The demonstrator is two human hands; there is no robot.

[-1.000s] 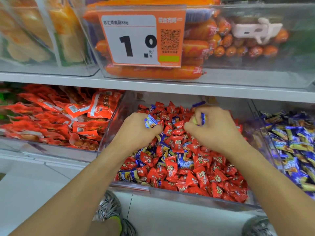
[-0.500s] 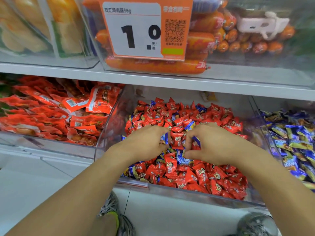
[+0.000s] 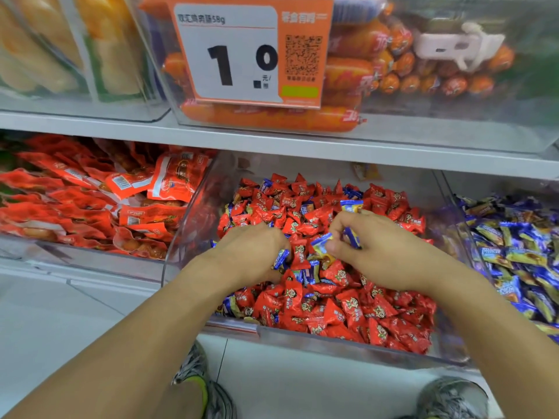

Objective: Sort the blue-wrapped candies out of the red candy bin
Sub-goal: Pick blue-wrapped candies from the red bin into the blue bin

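Note:
A clear plastic bin (image 3: 338, 340) on the lower shelf is full of red-wrapped candies (image 3: 348, 309) with blue-wrapped candies (image 3: 351, 204) scattered among them. Both my hands are down in the pile. My left hand (image 3: 251, 255) curls round a blue candy (image 3: 281, 257) that shows at its fingertips. My right hand (image 3: 375, 249) pinches blue-wrapped candies (image 3: 352, 237) between thumb and fingers, one (image 3: 321, 241) sticking out to the left. More blue wrappers lie between the two hands and at the bin's front left.
A bin of blue-wrapped candies (image 3: 520, 255) stands directly to the right. A bin of red snack packs (image 3: 99, 204) stands to the left. Above, a shelf edge (image 3: 272, 143) carries sausage bins and an orange price tag (image 3: 251, 49). My shoes (image 3: 205, 385) are on the floor below.
Both hands have dropped from the back of the pile toward its middle and dug in. The right hand has spread a little to the right and now shows blue candies in its fingers.

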